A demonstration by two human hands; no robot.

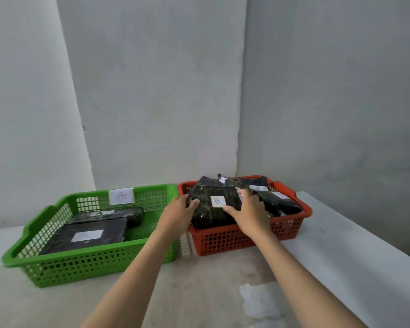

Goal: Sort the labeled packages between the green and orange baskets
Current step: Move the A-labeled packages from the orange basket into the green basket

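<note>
Holding the black plastic-wrapped package with the white "B" label (212,207) between both hands, we keep it propped on top of the heap in the orange slotted plastic basket (246,240). Our left hand (179,215) cups its left edge and our right hand (251,213) presses its right side, so our grip is clamped on the package from both sides, fingers curled over the wrap. We judge the label is kept facing us so it can be read before choosing a basket.

Behind and right of our grip, the orange basket is crowded with more black wrapped packages (277,202), some showing white labels we cannot read. Left of our grip sits the green slotted plastic basket (85,268), touching the orange one, marked with a paper "A" tag (121,196). It holds a flat black package (90,235) and a smaller black bundle (126,215). Both baskets rest on the pale counter (199,287).
</note>
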